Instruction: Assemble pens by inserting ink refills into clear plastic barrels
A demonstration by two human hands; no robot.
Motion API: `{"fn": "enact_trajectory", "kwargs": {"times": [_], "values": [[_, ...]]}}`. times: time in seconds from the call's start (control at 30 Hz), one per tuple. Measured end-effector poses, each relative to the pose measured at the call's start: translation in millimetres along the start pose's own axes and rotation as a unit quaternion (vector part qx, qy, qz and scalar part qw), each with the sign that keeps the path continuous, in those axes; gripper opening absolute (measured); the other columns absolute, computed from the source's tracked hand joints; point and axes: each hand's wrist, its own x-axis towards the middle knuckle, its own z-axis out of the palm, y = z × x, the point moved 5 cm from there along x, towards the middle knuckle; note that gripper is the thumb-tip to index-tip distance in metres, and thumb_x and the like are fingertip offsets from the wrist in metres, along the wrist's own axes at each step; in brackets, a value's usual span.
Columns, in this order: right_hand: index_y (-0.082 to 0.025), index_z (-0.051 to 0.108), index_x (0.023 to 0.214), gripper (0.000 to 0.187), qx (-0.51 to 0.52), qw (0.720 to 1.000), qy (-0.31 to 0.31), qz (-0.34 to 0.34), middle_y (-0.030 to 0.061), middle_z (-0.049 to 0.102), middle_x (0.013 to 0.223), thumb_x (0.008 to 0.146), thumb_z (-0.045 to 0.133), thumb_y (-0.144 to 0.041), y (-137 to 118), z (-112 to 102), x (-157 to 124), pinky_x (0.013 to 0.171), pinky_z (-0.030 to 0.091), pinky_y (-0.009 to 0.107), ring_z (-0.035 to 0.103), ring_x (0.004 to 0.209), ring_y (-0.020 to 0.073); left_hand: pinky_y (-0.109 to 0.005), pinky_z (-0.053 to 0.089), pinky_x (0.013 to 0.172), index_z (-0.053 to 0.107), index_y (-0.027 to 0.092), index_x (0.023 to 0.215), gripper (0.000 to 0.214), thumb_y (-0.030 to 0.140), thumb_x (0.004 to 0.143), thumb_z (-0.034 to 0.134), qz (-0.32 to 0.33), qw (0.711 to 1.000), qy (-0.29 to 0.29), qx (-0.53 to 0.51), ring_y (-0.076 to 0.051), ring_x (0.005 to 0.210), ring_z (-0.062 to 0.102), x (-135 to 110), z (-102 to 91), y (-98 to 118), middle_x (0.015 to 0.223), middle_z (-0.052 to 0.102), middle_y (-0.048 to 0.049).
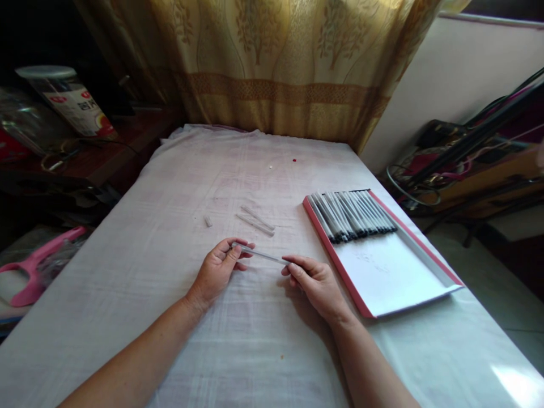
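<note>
A slim, translucent pen-like tube (267, 256) spans the gap between my two hands above the tablecloth. My left hand (219, 268) pinches its left end between thumb and fingers. At the other end, my right hand (315, 281) grips the tube, and its tip is hidden by the fingers. Just beyond the hands lie two loose clear tubes (257, 220), with a short clear piece (207, 221) to their left. Right of my right hand is a shallow red-edged box lid (395, 283). Several similar tubes with black ends (351, 215) lie side by side along its far part.
A pale checked cloth (238, 351) covers the table. A tiny red bit (294, 160) and a white bit (270, 167) lie toward the far edge. Beyond hangs a gold curtain (272, 68). A labelled jar (76, 102) and a pink-handled object (38, 266) are at the left.
</note>
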Motion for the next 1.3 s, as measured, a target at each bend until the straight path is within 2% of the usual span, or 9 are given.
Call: {"fn": "enact_trajectory", "kwargs": {"times": [0.17,0.3,0.4,0.5,0.6,0.77,0.97,1.17,1.3], "values": [[-0.017,0.078,0.095,0.035,-0.011,1.0,0.016,-0.017,0.0054,0.074,0.07,0.074,0.071,-0.045,0.1,5.9,1.2,0.049,0.048,0.024,0.057,0.05,0.0115,-0.023,0.053,0.06,0.065,0.017,0.095,0.05,0.06,0.07,0.075,-0.004,1.0,0.001,-0.013,-0.019,0.085,0.069,1.6,0.3,-0.4,0.103,0.074,-0.0091],[-0.018,0.079,0.091,0.031,-0.05,0.995,0.062,-0.066,0.0058,0.075,0.071,0.075,0.071,-0.043,-15.6,1.7,-1.2,0.054,0.052,0.028,0.062,0.054,0.0146,-0.024,0.055,0.062,0.06,0.019,0.116,0.06,0.06,0.074,0.073,-0.002,1.0,-0.003,-0.03,-0.02,0.094,0.069,3.7,-1.3,-2.5,0.111,0.072,-0.0102],[-0.019,0.079,0.093,0.03,-0.102,0.968,0.185,-0.135,0.0077,0.077,0.082,0.076,0.071,-0.043,-37.2,-34.7,0.7,0.064,0.056,0.034,0.067,0.064,0.0187,-0.025,0.057,0.063,0.05,0.022,0.129,0.066,0.058,0.077,0.071,-0.002,0.999,-0.012,-0.046,-0.021,0.1,0.068,5.6,-3.6,-3.4,0.119,0.068,-0.0112],[-0.016,0.078,0.099,0.038,-0.165,0.912,0.334,-0.17,0.011,0.078,0.093,0.078,0.068,-0.046,-53.7,-91.0,10.4,0.076,0.056,0.04,0.071,0.082,0.0258,-0.025,0.057,0.063,0.051,0.022,0.128,0.064,0.053,0.076,0.073,-0.002,0.999,-0.021,-0.041,-0.02,0.097,0.068,6.6,-4.4,-2.5,0.118,0.068,-0.0111],[-0.013,0.078,0.102,0.038,-0.264,0.86,0.419,-0.121,0.0141,0.077,0.098,0.08,0.063,-0.04,-58.7,-133.6,27.1,0.085,0.054,0.041,0.071,0.095,0.0313,-0.024,0.056,0.063,0.056,0.02,0.123,0.063,0.05,0.072,0.077,-0.007,0.999,-0.03,-0.025,-0.019,0.093,0.068,6.8,-3.0,-1.6,0.111,0.07,-0.01],[-0.02,0.079,0.105,0.035,-0.427,0.826,0.369,0.016,0.0109,0.077,0.104,0.084,0.057,-0.038,-46.3,-139.4,50.4,0.083,0.052,0.038,0.069,0.1,0.0315,-0.025,0.055,0.065,0.06,0.019,0.119,0.062,0.051,0.069,0.077,-0.011,0.999,-0.04,-0.018,-0.018,0.088,0.068,7.2,-2.9,-2.1,0.105,0.071,-0.0083],[-0.022,0.076,0.112,0.041,-0.525,0.789,0.319,0.009,0.0102,0.074,0.11,0.088,0.049,-0.042,-44.2,-131.9,56.2,0.079,0.05,0.035,0.067,0.095,0.0275,-0.026,0.054,0.066,0.065,0.018,0.109,0.056,0.051,0.066,0.079,-0.01,0.999,-0.046,-0.022,-0.017,0.085,0.067,6.8,-3.2,-2.7,0.101,0.072,-0.0081],[-0.02,0.07,0.122,0.043,-0.572,0.728,0.378,0.035,0.0144,0.067,0.122,0.09,0.045,-0.034,-62.7,-179.6,52.4,0.086,0.047,0.04,0.062,0.107,0.0313,-0.026,0.053,0.064,0.069,0.017,0.096,0.046,0.05,0.065,0.08,0.007,0.998,-0.053,-0.014,-0.016,0.076,0.066,7.4,-1.5,-3.8,0.087,0.072,-0.006],[-0.014,0.067,0.123,0.043,-0.616,0.667,0.388,0.156,0.0226,0.065,0.122,0.086,0.045,-0.022,-52.9,-222.4,44.8,0.09,0.044,0.05,0.058,0.115,0.0364,-0.027,0.053,0.065,0.072,0.019,0.09,0.033,0.046,0.072,0.074,0.04,0.996,-0.073,0.031,-0.016,0.073,0.065,4.3,1.3,-4.4,0.083,0.072,-0.0054]]}}
